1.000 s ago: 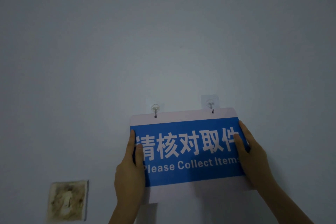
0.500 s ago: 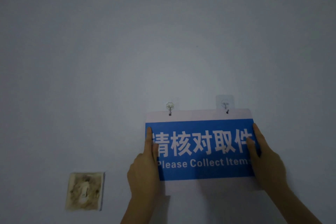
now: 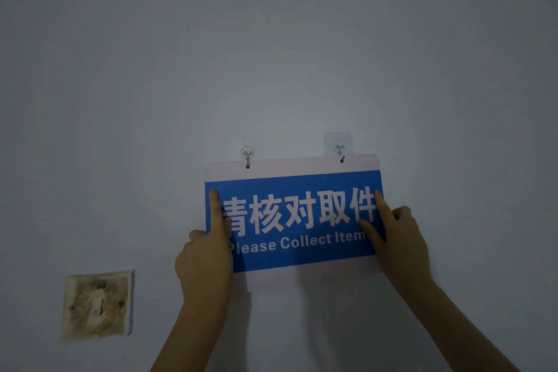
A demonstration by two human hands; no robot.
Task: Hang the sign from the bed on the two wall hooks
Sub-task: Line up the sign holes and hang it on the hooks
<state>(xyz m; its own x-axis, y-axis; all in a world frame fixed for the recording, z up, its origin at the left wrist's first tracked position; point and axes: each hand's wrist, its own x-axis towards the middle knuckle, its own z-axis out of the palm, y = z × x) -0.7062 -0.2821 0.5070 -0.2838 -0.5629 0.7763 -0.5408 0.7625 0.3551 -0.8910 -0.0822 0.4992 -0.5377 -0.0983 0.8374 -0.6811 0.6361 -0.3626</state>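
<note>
A blue and white sign with Chinese characters and "Please Collect Items" lies flat against the pale wall. Its two top holes sit at the left hook and the right hook, both clear adhesive hooks. My left hand holds the sign's left edge, index finger stretched up over the blue face. My right hand holds the right edge, index finger and thumb pressed on the sign. The sign tilts slightly, its right side higher.
A stained, worn wall switch plate sits low on the left. The remaining wall is plain and dimly lit.
The sign and both hands have shifted right and slightly up in view as my head turned. My fingers have spread a little on the sign's edges.
</note>
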